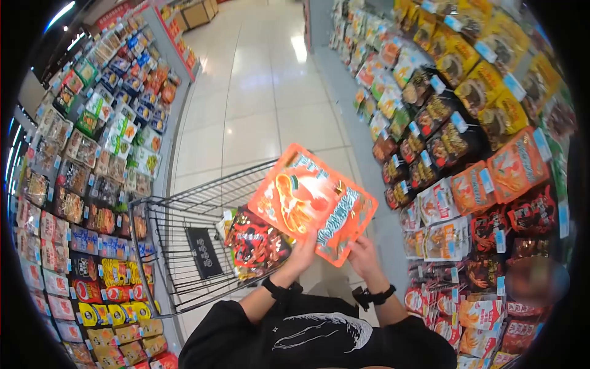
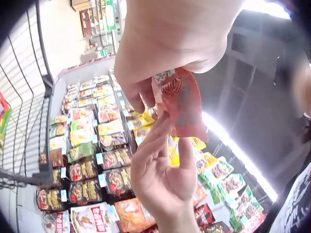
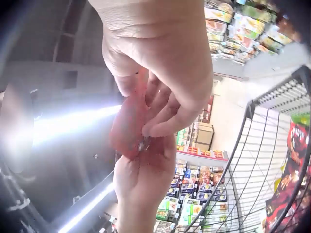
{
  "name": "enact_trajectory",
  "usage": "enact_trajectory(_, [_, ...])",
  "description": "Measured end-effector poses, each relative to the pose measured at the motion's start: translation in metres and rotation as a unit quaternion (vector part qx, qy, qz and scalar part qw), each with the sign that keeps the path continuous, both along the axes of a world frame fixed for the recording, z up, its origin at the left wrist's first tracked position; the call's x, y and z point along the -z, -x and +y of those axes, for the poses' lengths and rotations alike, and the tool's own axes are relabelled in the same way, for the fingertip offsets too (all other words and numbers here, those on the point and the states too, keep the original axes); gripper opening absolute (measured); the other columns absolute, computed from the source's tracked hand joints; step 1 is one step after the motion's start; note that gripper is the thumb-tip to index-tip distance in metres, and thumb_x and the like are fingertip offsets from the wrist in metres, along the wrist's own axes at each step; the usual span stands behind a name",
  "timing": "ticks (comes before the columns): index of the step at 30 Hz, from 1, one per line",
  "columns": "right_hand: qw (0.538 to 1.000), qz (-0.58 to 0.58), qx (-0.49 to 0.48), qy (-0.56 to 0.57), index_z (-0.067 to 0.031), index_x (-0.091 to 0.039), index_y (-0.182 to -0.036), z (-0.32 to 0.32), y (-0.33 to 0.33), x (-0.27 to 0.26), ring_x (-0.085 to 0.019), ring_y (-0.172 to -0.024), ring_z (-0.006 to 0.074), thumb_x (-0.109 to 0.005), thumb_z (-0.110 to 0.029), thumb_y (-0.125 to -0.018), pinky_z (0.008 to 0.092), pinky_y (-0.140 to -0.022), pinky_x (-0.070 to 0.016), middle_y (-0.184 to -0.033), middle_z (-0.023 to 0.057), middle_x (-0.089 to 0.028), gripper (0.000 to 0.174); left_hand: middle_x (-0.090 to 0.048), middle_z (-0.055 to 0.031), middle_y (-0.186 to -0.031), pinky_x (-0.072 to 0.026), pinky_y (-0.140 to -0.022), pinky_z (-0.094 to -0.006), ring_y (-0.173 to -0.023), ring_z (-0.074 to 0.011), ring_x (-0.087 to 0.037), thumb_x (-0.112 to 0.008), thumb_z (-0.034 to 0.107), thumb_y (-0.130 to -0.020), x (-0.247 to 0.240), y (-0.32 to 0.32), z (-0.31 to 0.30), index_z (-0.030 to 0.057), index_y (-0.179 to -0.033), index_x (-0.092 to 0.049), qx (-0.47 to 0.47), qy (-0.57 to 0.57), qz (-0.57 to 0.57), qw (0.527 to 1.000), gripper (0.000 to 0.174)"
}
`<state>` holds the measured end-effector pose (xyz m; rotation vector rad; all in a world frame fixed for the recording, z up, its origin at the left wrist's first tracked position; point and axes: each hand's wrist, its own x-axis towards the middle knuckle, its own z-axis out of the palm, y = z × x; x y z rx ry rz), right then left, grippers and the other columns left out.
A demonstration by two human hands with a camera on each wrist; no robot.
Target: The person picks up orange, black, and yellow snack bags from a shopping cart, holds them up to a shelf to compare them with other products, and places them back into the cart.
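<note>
An orange snack pouch (image 1: 313,203) with chicken feet pictured on its front is tilted above the shopping cart's near right side. My left hand (image 1: 299,253) grips its lower edge, thumb across the front. At the lower right corner, my right hand (image 1: 367,258) pinches the same pouch between thumb and fingers. The left wrist view shows the pouch (image 2: 182,107) nearly edge-on, with the right hand (image 2: 163,179) below it. Seen from the right wrist, the red-orange pouch (image 3: 131,124) passes between the right thumb and fingers.
A wire shopping cart (image 1: 178,212) holds dark red and black snack packets (image 1: 255,243). Stocked shelves line both sides, with matching orange pouches (image 1: 519,165) on the right. A tiled aisle (image 1: 252,92) runs ahead.
</note>
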<state>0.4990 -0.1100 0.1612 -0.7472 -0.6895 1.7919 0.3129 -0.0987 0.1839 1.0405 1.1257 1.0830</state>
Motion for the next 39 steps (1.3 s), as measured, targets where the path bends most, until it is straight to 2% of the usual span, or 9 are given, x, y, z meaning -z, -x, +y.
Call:
enact_trajectory(6, [0.912,-0.34,0.209,-0.098,0.0016,-0.057,-0.107,-0.045,-0.124,-0.064,-0.055,-0.082,0.0086,-0.051,-0.011,-0.092,0.0254,-0.071,-0.0464,-0.092,0.0036,-0.061,0.021,-0.056,-0.0089,-0.118,-0.0412,-0.091,-0.0287,-0.105,-0.0156,-0.053,-0.039,0.04,-0.098,-0.004,-0.126,-0.019,-0.0003,-0.128,-0.046,0.23,-0.008,0.007,0.973,0.051])
enact_trajectory(8, [0.888,-0.386,0.236,-0.08,0.0026,-0.058,-0.103,-0.059,-0.162,-0.091,-0.053,-0.076,0.0072,-0.05,-0.011,-0.092,0.0247,-0.067,-0.0452,-0.084,0.0022,-0.06,0.019,-0.06,-0.0118,-0.112,-0.0454,-0.084,-0.0289,-0.096,-0.0171,-0.059,-0.047,0.037,-0.096,-0.012,-0.153,-0.015,-0.0008,-0.124,-0.05,0.447,0.224,-0.045,0.865,0.047])
enact_trajectory(10, [0.829,-0.462,0.235,-0.212,0.003,-0.056,-0.092,-0.065,-0.196,-0.097,-0.045,-0.059,0.0103,-0.052,-0.011,-0.09,0.0291,-0.052,-0.0396,-0.064,0.01,-0.052,0.015,-0.063,-0.0128,-0.107,-0.0483,-0.077,-0.0287,-0.085,-0.0185,-0.063,-0.053,0.032,-0.094,-0.012,-0.179,-0.015,-0.0008,-0.12,-0.052,0.544,0.2,-0.032,0.814,0.042])
enact_trajectory(13, [0.808,-0.517,0.205,-0.193,0.0039,-0.051,-0.086,-0.092,-0.243,-0.119,-0.043,-0.055,0.0209,-0.052,-0.012,-0.088,0.0337,-0.053,-0.0394,-0.065,0.0157,-0.049,0.016,-0.065,-0.0105,-0.099,-0.05,-0.069,-0.029,-0.064,-0.0172,-0.064,-0.059,0.027,-0.089,-0.024,-0.215,-0.004,-0.002,-0.116,-0.053,0.493,0.026,0.11,0.862,0.041])
enact_trajectory(16, [0.777,-0.567,0.16,-0.219,0.0034,-0.049,-0.082,-0.119,-0.273,-0.137,-0.045,-0.057,0.0299,-0.052,-0.012,-0.087,0.0369,-0.056,-0.04,-0.067,0.0171,-0.049,0.017,-0.059,-0.0147,-0.113,-0.0488,-0.078,-0.0318,-0.093,-0.0212,-0.061,-0.072,0.024,-0.078,-0.051,-0.261,0.01,-0.0003,-0.128,-0.043,0.323,-0.203,0.177,0.907,0.063])
enact_trajectory(20, [0.736,-0.622,0.132,-0.234,0.0021,-0.048,-0.079,-0.144,-0.297,-0.183,-0.05,-0.067,0.0366,-0.052,-0.01,-0.084,0.0399,-0.059,-0.041,-0.069,0.0178,-0.049,0.014,-0.044,-0.0122,-0.133,-0.0416,-0.092,-0.0339,-0.115,-0.0188,-0.048,-0.08,0.016,-0.068,-0.088,-0.318,0.043,0.0058,-0.14,-0.03,0.318,-0.475,0.156,0.805,0.088])
enact_trajectory(30, [0.627,-0.72,0.229,-0.19,0.0018,-0.057,-0.09,-0.124,-0.336,-0.254,-0.057,-0.068,0.0337,-0.054,0.0,-0.079,0.038,-0.059,-0.0453,-0.081,0.0155,-0.058,0.012,-0.063,-0.0112,-0.108,-0.0452,-0.086,-0.0309,-0.097,-0.0182,-0.06,-0.079,0.017,-0.068,-0.117,-0.433,0.133,0.0063,-0.132,-0.045,0.657,-0.328,0.072,0.675,0.073])
enact_trajectory(33, [0.53,-0.768,0.28,-0.226,0.0004,-0.062,-0.087,-0.096,-0.338,-0.286,-0.065,-0.08,0.0304,-0.057,0.003,-0.076,0.0325,-0.065,-0.0513,-0.11,0.0129,-0.064,0.013,-0.066,-0.0119,-0.098,-0.0476,-0.083,-0.0304,-0.091,-0.0201,-0.064,-0.077,0.013,-0.067,-0.128,-0.464,0.159,0.003,-0.117,-0.057,0.591,-0.393,0.031,0.704,0.054])
enact_trajectory(39, [0.449,-0.772,0.368,-0.26,0.0016,-0.062,-0.09,-0.027,-0.363,-0.295,-0.066,-0.078,0.0309,-0.062,0.003,-0.075,0.0334,-0.066,-0.0528,-0.097,0.0155,-0.066,0.016,-0.067,-0.013,-0.093,-0.0497,-0.077,-0.0296,-0.088,-0.0209,-0.066,-0.075,0.011,-0.069,-0.145,-0.519,0.217,0.0002,-0.102,-0.062,0.497,-0.401,-0.076,0.766,0.037])
